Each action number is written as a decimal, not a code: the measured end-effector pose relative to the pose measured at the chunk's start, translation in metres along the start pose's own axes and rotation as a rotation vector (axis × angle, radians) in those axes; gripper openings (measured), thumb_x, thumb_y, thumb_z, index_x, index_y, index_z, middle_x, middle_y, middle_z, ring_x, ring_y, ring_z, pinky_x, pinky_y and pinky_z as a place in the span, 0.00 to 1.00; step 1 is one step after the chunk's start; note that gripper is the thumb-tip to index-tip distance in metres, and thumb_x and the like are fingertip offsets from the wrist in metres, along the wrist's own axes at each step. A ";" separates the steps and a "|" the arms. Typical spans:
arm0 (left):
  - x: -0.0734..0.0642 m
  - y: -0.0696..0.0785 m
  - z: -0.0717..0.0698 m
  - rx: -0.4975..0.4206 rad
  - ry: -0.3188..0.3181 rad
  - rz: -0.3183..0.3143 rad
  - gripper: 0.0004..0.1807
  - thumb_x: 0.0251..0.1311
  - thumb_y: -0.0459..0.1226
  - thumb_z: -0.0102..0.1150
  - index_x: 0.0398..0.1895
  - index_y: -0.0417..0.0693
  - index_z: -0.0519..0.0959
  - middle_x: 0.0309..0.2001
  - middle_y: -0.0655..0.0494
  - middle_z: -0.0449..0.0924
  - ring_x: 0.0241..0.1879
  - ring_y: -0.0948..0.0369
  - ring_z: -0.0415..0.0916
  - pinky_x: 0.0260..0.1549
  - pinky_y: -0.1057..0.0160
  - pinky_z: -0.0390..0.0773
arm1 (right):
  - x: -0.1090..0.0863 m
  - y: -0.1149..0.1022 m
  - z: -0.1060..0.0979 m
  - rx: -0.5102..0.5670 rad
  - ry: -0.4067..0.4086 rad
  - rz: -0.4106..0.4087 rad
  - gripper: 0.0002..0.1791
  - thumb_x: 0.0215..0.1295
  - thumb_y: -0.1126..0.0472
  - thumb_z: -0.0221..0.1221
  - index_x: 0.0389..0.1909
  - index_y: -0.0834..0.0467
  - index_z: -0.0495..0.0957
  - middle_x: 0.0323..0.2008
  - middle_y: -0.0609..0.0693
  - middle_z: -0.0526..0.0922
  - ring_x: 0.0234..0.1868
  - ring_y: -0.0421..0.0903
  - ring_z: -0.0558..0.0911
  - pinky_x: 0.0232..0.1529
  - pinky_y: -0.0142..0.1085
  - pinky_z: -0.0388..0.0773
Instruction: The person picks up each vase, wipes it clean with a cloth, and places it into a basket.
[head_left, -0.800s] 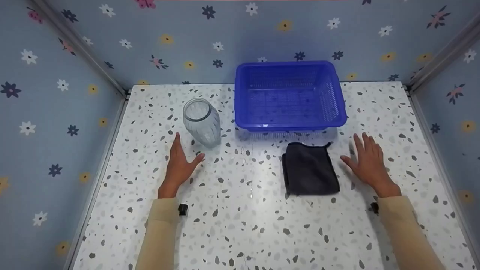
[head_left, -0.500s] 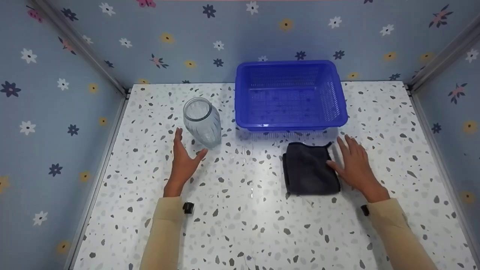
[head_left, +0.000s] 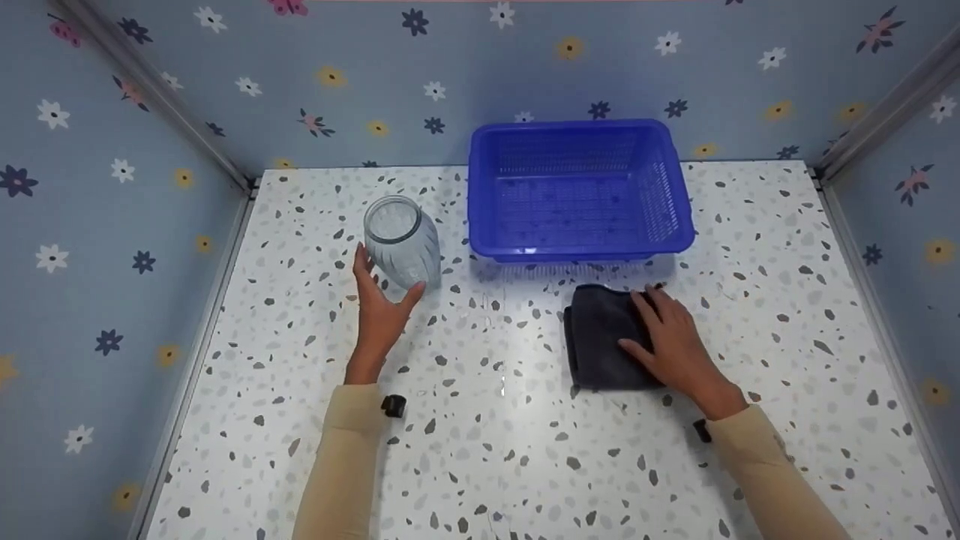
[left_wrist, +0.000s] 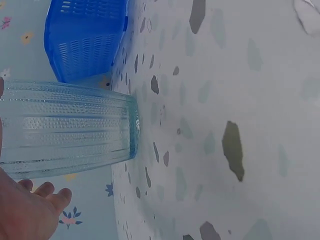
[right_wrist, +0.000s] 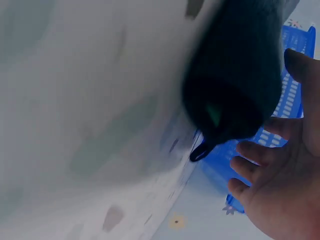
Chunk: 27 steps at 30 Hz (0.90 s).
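Note:
A clear ribbed glass vase (head_left: 411, 253) stands upright on the speckled table. Around its near left side is my left hand (head_left: 381, 321), thumb and fingers spread wide. In the left wrist view, the fingers of that hand (left_wrist: 27, 212) lie beside the glass wall, not curled round it. A folded dark cloth (head_left: 604, 341) lies right of centre. My right hand (head_left: 675, 351) reaches over its right side with fingers extended. The right wrist view has the cloth (right_wrist: 235, 60) standing off the palm, its small loop at one corner.
A blue plastic basket (head_left: 585, 253) with slotted walls sits at the back of the table, behind the cloth and right of the vase. Flower-patterned panels (head_left: 262, 45) rise at the back and both sides.
My left hand has moved forward and right to the vase. My right hand has swung left from beside the cloth to over it. Vase, cloth and basket stay in place.

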<state>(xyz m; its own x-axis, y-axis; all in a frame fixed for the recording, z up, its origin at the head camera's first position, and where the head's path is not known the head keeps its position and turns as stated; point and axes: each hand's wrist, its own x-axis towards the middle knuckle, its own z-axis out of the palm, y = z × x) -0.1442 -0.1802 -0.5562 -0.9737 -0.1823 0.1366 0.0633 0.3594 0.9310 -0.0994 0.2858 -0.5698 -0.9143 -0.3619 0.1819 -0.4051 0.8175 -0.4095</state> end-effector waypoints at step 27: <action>0.019 0.012 0.012 -0.108 0.124 -0.017 0.61 0.59 0.38 0.78 0.85 0.45 0.43 0.83 0.42 0.45 0.81 0.44 0.49 0.77 0.42 0.57 | -0.015 -0.063 0.018 -0.015 -0.126 -0.062 0.32 0.68 0.56 0.73 0.67 0.67 0.77 0.65 0.68 0.75 0.64 0.67 0.78 0.64 0.61 0.76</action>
<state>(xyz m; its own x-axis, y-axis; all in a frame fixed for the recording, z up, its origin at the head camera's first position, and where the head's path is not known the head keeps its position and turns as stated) -0.1649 -0.1687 -0.5465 -0.9408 -0.3015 0.1552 0.0768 0.2564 0.9635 -0.0600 0.2320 -0.5632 -0.8806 -0.4647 0.0927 -0.4619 0.7979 -0.3874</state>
